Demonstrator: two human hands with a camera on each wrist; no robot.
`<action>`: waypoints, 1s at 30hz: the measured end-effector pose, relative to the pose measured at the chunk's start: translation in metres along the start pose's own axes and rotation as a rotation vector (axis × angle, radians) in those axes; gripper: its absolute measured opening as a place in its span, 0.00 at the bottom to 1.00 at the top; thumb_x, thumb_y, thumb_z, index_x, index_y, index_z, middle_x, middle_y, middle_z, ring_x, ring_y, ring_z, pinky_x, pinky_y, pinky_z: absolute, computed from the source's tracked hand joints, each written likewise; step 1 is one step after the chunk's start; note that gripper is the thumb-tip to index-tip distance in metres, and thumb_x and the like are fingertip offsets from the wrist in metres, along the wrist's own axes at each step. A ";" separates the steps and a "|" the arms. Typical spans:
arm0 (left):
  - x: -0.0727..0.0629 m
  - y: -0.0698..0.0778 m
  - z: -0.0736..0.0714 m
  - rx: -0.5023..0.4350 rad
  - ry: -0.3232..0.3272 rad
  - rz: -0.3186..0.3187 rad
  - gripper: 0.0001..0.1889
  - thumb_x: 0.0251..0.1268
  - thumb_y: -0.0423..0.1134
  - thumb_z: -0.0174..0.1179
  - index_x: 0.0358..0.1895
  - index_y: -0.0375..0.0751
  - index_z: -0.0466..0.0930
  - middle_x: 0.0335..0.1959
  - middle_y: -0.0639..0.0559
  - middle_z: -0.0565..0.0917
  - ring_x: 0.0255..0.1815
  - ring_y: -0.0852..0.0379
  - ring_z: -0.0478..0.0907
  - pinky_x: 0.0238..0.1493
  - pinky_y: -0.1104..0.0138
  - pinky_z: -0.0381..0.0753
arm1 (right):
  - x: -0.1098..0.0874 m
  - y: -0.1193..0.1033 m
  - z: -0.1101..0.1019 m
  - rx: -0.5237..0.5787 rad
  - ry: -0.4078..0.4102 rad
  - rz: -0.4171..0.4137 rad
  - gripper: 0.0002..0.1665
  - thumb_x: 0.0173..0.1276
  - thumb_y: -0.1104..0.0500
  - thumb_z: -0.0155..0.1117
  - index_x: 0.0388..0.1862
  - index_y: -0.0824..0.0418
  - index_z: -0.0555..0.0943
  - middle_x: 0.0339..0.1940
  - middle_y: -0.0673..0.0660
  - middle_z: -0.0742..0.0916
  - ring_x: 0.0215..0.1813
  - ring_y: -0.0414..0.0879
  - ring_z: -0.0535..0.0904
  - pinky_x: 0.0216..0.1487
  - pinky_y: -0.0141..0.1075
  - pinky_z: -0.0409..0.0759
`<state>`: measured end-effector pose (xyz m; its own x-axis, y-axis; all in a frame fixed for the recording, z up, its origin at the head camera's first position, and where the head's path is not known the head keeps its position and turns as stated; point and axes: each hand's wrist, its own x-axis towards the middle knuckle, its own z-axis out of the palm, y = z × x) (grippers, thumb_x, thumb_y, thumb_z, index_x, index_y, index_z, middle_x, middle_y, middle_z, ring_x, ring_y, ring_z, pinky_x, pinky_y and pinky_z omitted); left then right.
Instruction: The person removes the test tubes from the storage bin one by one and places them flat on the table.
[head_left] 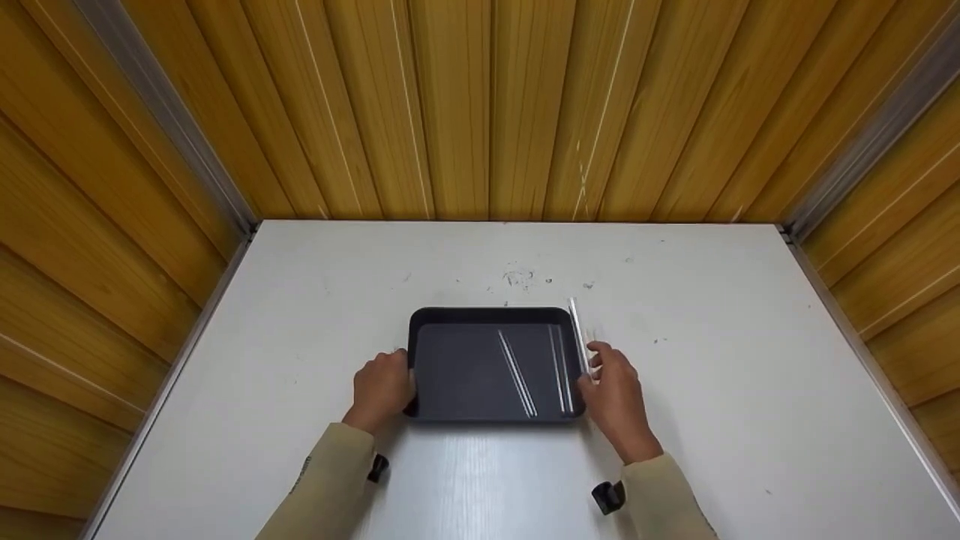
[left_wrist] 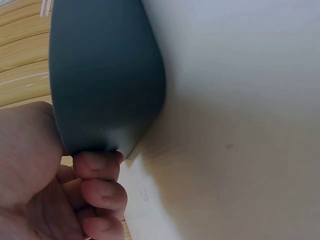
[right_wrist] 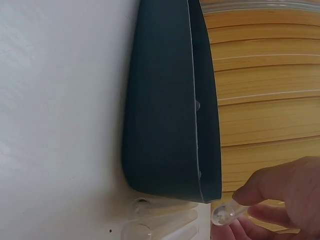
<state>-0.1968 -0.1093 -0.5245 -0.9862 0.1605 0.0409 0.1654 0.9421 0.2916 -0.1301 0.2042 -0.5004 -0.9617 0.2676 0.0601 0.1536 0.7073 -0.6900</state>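
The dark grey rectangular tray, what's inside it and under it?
Inside the tray lie at least two clear, thin, straight tubes. The flat white tabletop shows around it; anything right underneath is covered.

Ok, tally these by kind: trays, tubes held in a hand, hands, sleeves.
Dark tray: 1
Held clear tube: 1
Left hand and right hand: 2
Left sleeve and right sleeve: 2
Total: 6

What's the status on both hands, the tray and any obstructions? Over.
Left hand gripping dark tray by its left side. Right hand holding clear tube at the tray's right side. Other tubes inside; nothing seen blocking the opening.
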 end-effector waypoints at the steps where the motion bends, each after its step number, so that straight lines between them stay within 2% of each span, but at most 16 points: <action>1: 0.000 0.000 0.000 -0.002 0.000 -0.001 0.08 0.61 0.37 0.61 0.32 0.34 0.79 0.25 0.40 0.83 0.23 0.46 0.81 0.22 0.56 0.75 | 0.000 0.001 0.000 -0.001 0.003 -0.002 0.27 0.60 0.70 0.61 0.60 0.66 0.73 0.43 0.61 0.81 0.44 0.51 0.80 0.42 0.44 0.78; 12: -0.002 0.000 0.000 -0.001 0.043 0.021 0.07 0.60 0.35 0.60 0.28 0.34 0.78 0.21 0.41 0.82 0.20 0.47 0.79 0.19 0.57 0.74 | -0.001 0.014 0.000 -0.001 0.055 -0.010 0.26 0.58 0.71 0.61 0.58 0.69 0.75 0.40 0.62 0.82 0.40 0.51 0.79 0.40 0.43 0.76; 23: -0.002 0.000 0.000 -0.001 0.039 0.024 0.07 0.59 0.35 0.61 0.29 0.34 0.78 0.23 0.40 0.82 0.22 0.45 0.80 0.20 0.55 0.75 | -0.003 0.027 0.002 0.004 0.035 0.034 0.27 0.58 0.71 0.61 0.59 0.70 0.74 0.40 0.63 0.81 0.40 0.51 0.78 0.38 0.42 0.76; 30: -0.001 -0.001 0.001 -0.007 0.031 0.024 0.07 0.60 0.35 0.60 0.29 0.34 0.78 0.23 0.40 0.82 0.20 0.48 0.79 0.20 0.57 0.74 | -0.003 0.031 0.002 -0.003 0.042 0.072 0.27 0.59 0.71 0.60 0.60 0.70 0.72 0.41 0.65 0.81 0.41 0.53 0.78 0.41 0.45 0.77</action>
<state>-0.1955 -0.1100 -0.5254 -0.9818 0.1737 0.0773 0.1890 0.9359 0.2972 -0.1231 0.2241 -0.5228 -0.9377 0.3451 0.0403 0.2233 0.6873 -0.6912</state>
